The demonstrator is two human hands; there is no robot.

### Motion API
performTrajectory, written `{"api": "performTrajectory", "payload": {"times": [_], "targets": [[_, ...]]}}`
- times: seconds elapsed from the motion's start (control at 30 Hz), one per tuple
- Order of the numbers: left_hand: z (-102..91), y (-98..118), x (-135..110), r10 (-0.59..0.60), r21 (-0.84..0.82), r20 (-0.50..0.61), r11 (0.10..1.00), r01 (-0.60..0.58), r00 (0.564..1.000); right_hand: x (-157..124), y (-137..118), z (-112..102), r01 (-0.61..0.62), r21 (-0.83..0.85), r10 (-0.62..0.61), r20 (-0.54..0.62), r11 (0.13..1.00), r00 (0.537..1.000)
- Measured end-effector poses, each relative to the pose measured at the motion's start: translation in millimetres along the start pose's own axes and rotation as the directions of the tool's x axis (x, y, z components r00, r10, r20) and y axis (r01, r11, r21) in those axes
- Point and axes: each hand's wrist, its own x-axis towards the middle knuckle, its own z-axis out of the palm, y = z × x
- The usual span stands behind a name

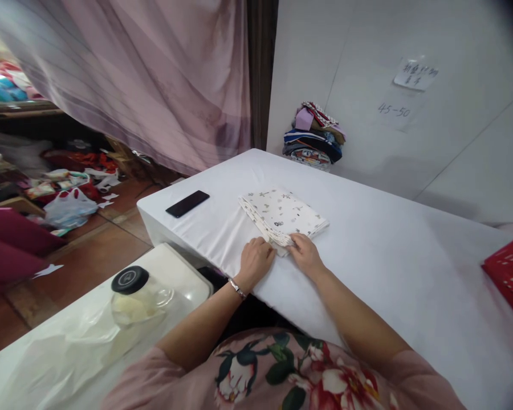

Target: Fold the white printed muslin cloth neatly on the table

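Note:
A folded white cloth (282,212) with a small scattered print lies on the white-covered table (393,256), its layered edge towards me. My right hand (306,254) pinches the cloth's near corner between thumb and fingers. At the cloth's near left edge, my left hand (255,259) has its fingers curled down against the fabric; the fingertips are partly hidden, and they seem to hold the lower layer. A bracelet (237,288) circles my left wrist.
On the table's left lies a black phone (188,204). A lidded jug (132,296) stands on a lower white surface (68,336) beside me. A red plastic basket (511,273) is at the right edge. Folded fabrics (313,136) are stacked by the wall, near a pink curtain (166,74).

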Motion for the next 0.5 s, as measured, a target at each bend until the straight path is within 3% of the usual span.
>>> {"api": "performTrajectory", "payload": {"times": [0.2,0.33,0.4,0.5], "targets": [[3.1,14.0,-0.4,-0.129,-0.031,0.029,0.991,0.13,0.991,1.1,-1.7,0.2,-0.048,0.058,0.05,-0.019,0.997,0.999],[4.3,24.4,2.5,-0.242,-0.185,0.092,0.949,0.255,0.966,2.9,-2.9,-1.6,-0.072,0.089,0.074,-0.015,0.993,0.997],[5.0,26.3,4.7,-0.3,-0.372,0.176,0.862,0.345,0.938,3.5,-3.3,-2.4,-0.076,0.097,0.077,-0.007,0.992,0.997],[5.8,26.7,8.0,-0.405,-0.634,0.394,0.53,0.563,0.825,3.5,-3.0,-2.4,-0.085,0.107,0.086,-0.01,0.991,0.996]]}}
